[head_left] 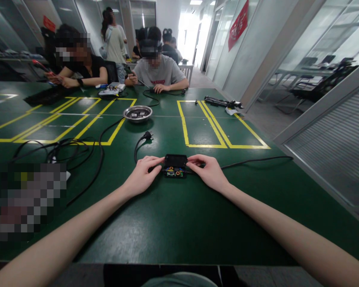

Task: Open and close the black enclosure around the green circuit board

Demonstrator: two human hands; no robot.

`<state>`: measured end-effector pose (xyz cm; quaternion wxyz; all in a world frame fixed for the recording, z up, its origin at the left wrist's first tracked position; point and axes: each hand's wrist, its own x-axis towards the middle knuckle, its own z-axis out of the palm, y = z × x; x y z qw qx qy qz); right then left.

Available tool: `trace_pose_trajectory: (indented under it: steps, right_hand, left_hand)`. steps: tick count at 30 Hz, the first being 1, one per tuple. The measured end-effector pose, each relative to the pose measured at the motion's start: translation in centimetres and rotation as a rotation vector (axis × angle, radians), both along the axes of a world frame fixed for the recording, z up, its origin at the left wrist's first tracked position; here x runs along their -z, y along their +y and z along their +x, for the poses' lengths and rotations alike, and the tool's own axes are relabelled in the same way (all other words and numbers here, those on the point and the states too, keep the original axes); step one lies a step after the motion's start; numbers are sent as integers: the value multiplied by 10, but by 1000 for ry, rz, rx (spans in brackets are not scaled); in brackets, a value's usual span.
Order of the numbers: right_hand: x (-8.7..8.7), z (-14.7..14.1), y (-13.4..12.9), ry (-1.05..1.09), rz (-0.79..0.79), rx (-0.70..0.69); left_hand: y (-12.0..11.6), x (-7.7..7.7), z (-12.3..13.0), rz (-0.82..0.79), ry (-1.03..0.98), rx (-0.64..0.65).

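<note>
A small black plastic case lies opened on the green table in front of me. Its flat black cover [175, 160] is at the far side, and the lower half shows a circuit board [174, 172] with copper-coloured coils. My left hand [145, 172] pinches the cover's left edge between its fingertips. From the other side, my right hand [208, 171] holds the right edge, thumb and fingers closed. A black cord [257, 159] runs off to the right of the case. Beyond my left hand, another cord ends in a black power plug [148, 135].
A metal bowl [137, 119] with small metal parts stands past the plug. Tangled black cables [74, 149] lie at left, near a blurred-out object [26, 199]. Across the table [197, 231], two people sit working. A black tool-like item [223, 102] rests at far right.
</note>
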<state>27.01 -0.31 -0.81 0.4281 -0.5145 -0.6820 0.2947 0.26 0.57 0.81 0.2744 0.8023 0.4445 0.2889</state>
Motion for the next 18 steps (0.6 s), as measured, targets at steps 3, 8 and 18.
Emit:
trace_pose_trajectory:
  steps: [3, 8, 18]
  right_hand:
    - [-1, -1, 1, 57, 3, 8]
    - [-4, -3, -1, 93, 9, -19]
    - [-2, -5, 3, 71, 62, 17]
  left_hand:
    - [-3, -1, 1, 8, -43, 5]
    - [-6, -1, 1, 26, -116, -25]
    - [-7, -2, 1, 49, -158, -50]
